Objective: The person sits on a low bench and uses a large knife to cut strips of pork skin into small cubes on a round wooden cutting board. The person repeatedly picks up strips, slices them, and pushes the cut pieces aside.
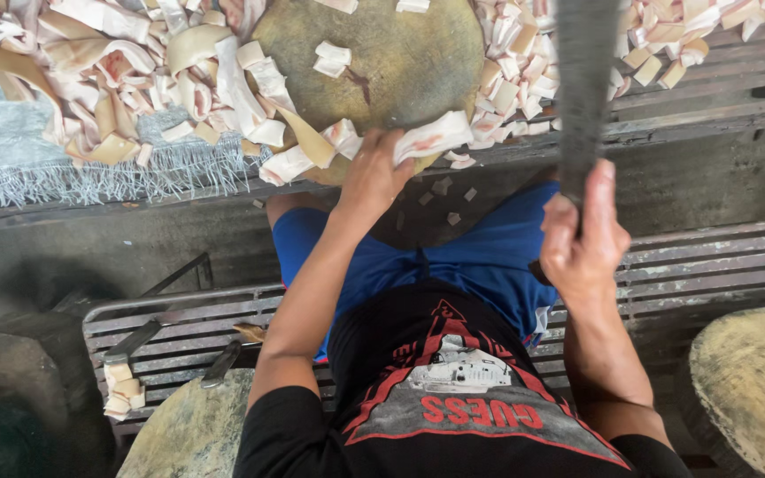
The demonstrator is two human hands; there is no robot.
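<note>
Under left hand: pale strip

Strip heaps flank the block's bare middle.

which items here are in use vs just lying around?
In use: left hand gripping a pale strip on the round chopping block; right hand holding the cleaver.
Lying about: knives on the bench, spare blocks.
</note>
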